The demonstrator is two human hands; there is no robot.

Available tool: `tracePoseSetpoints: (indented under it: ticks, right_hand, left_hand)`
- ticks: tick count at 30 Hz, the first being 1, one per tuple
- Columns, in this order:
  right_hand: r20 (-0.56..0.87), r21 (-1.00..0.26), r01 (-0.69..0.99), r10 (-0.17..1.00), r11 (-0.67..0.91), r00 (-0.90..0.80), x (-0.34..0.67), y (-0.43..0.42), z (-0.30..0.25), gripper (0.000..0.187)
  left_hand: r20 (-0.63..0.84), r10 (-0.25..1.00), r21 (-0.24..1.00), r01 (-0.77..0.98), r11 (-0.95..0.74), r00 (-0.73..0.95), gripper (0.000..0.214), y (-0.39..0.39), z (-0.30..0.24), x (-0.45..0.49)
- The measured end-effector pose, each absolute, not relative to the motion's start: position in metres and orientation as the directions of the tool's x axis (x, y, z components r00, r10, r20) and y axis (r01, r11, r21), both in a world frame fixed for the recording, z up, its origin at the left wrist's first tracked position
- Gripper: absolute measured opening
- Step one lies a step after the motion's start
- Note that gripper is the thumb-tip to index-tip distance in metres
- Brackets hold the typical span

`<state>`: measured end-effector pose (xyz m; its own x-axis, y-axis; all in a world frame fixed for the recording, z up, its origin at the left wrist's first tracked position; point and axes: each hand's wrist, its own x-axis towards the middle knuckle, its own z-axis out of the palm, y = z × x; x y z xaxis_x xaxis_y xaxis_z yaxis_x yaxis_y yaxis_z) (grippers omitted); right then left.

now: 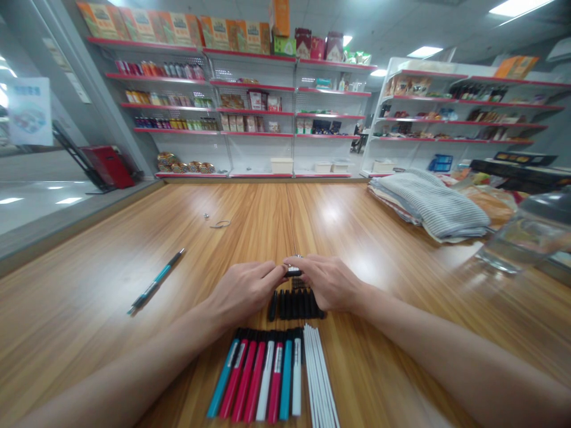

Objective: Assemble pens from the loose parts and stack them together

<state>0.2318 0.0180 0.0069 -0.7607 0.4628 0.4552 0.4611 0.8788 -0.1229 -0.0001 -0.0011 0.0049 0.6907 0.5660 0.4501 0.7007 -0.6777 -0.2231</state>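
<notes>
1. We can read no brand or label: the pale bands on the pen barrels point(263, 371) and the blue sign point(30, 111) at far left are too blurred.
2. Our left hand point(247, 288) and right hand point(328, 282) meet at the table's point(89, 309) middle, fingertips of both pinching a small black piece point(293, 273).
3. Just near of it lies a row of black caps point(294, 304); we cannot count them exactly.
4. Nearer still we count eight barrels: two teal, four red, two white.
5. Right of those, touching, lie thin white rods point(319, 374), about five.
6. One teal pen point(156, 281) lies apart at left, and one folded striped cloth point(432, 205) at far right.
</notes>
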Motion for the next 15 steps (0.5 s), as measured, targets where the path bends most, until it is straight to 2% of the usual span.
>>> tracePoseSetpoints:
  ticks: [10,15]
  right_hand:
    - [0.452,-0.138,0.487,0.493,0.862,-0.743,0.2314,0.0158,0.0068,0.046]
    - [0.490,-0.134,0.475,0.475,0.870,-0.731,0.2310,0.0184,0.0029,0.046]
  left_hand:
    - [0.468,0.565,-0.091,0.673,-0.734,0.680,0.021,-0.0008,0.0111,0.0069]
    - [0.507,0.527,-0.082,0.647,-0.758,0.682,0.019,0.0007,0.0082,0.0052]
